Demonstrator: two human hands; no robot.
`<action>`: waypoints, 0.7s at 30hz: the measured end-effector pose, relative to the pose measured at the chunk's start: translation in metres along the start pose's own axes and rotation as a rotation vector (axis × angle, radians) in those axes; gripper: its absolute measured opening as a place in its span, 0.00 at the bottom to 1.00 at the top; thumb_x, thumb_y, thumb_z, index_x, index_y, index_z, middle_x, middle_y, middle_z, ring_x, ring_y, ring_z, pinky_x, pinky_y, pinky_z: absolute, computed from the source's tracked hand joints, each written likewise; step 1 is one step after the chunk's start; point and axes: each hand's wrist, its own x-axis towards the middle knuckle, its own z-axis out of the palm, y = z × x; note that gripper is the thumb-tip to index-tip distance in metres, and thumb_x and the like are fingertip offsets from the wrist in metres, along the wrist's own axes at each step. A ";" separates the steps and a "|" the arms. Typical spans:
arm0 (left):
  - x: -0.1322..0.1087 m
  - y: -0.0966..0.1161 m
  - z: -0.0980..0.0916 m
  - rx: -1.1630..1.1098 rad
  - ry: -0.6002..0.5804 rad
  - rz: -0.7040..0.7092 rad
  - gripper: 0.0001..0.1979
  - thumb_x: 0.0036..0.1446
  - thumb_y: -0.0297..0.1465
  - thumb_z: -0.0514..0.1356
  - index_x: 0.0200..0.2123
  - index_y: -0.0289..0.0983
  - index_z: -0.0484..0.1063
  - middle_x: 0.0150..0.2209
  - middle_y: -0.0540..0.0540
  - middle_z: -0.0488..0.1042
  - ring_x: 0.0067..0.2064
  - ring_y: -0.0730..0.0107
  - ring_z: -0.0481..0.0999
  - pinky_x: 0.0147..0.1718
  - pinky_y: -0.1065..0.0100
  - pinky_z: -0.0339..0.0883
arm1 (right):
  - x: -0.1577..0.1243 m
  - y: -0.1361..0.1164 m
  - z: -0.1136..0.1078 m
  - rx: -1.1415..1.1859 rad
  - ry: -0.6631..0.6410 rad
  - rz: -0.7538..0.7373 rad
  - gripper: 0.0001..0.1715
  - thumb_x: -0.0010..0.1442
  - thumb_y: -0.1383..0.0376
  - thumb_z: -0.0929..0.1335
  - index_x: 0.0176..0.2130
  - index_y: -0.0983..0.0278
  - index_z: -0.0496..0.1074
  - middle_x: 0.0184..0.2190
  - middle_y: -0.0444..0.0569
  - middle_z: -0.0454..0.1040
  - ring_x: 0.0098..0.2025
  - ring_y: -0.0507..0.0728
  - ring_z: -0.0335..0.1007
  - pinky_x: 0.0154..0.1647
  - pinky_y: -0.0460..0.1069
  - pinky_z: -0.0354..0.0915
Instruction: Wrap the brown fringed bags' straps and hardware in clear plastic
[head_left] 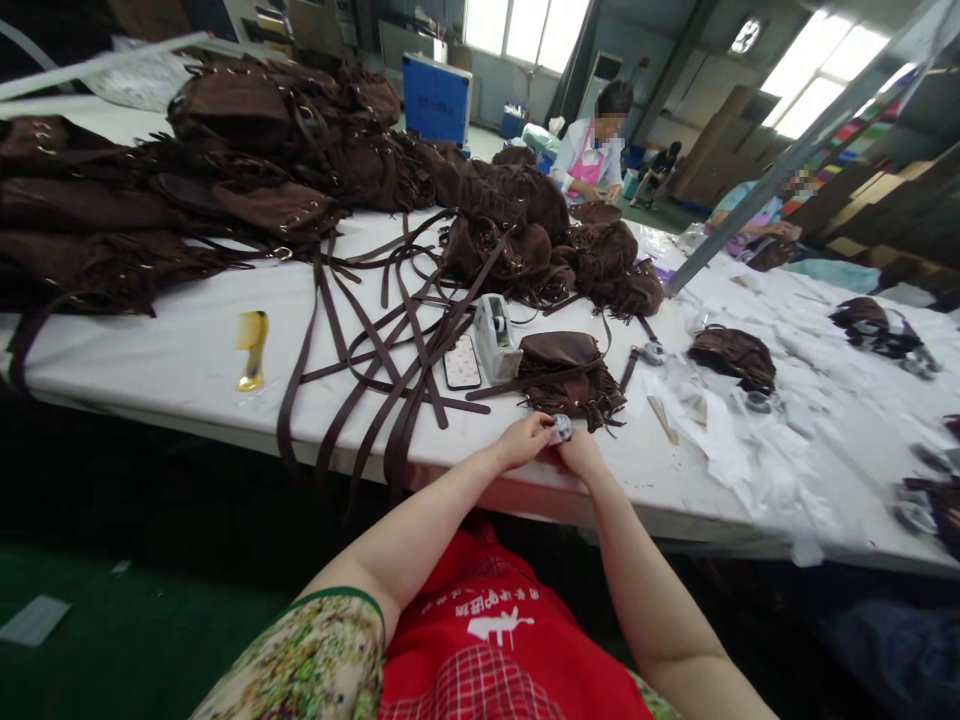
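My left hand [523, 438] and my right hand [581, 452] meet at the near edge of the white table [187, 350], fingers curled around a small round grey thing [561, 428], perhaps a tape roll. Just beyond them lies a brown fringed suede bag [566, 372] with its strap trailing left. A white tape dispenser [495, 335] and a phone [462, 362] in a patterned case sit to the left of the bag.
Piles of brown fringed bags [247, 150] cover the far left, and long brown straps [375, 370] hang over the front edge. A yellow comb [251, 348] lies left. White wrapping paper [757, 440] litters the right. Two people [596, 150] sit at the far end.
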 end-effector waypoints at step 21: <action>0.001 0.002 -0.019 0.897 0.195 0.242 0.16 0.62 0.31 0.49 0.49 0.43 0.71 0.50 0.44 0.71 0.49 0.59 0.71 0.50 0.60 0.65 | 0.075 0.024 -0.137 -0.721 0.399 -0.190 0.22 0.58 0.75 0.61 0.48 0.64 0.74 0.55 0.57 0.67 0.55 0.60 0.62 0.49 0.50 0.59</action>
